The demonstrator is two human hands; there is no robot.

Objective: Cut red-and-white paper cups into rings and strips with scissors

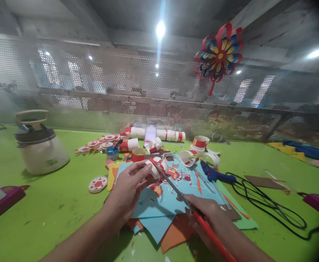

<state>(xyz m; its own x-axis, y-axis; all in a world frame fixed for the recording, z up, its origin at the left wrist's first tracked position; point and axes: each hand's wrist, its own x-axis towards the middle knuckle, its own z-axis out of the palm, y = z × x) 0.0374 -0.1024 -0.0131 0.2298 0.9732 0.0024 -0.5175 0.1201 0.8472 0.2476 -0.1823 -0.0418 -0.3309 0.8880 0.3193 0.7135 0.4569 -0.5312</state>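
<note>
My left hand (pixel 133 179) pinches a small curved white-and-red piece of paper cup (pixel 153 170) between thumb and fingers. In my right hand (pixel 203 209) is a long pair of scissors (pixel 175 189) with red handles, their blades pointing up and left to the edge of that piece. Whether the blades are closed on the paper, I cannot tell. Under both hands lies a light blue sheet of paper (pixel 154 202), strewn with red and white scraps. Cut cup rings (pixel 188 158) sit just beyond the hands.
A blue glue gun (pixel 215 174) with a coiled black cord (pixel 268 207) lies to the right. Stacked white-and-red cups (pixel 162 135) stretch across the back near an upright phone (pixel 150 134). At left stand a beige kettle (pixel 43 149), a blue jar (pixel 112 153) and a round decorated disc (pixel 98 184).
</note>
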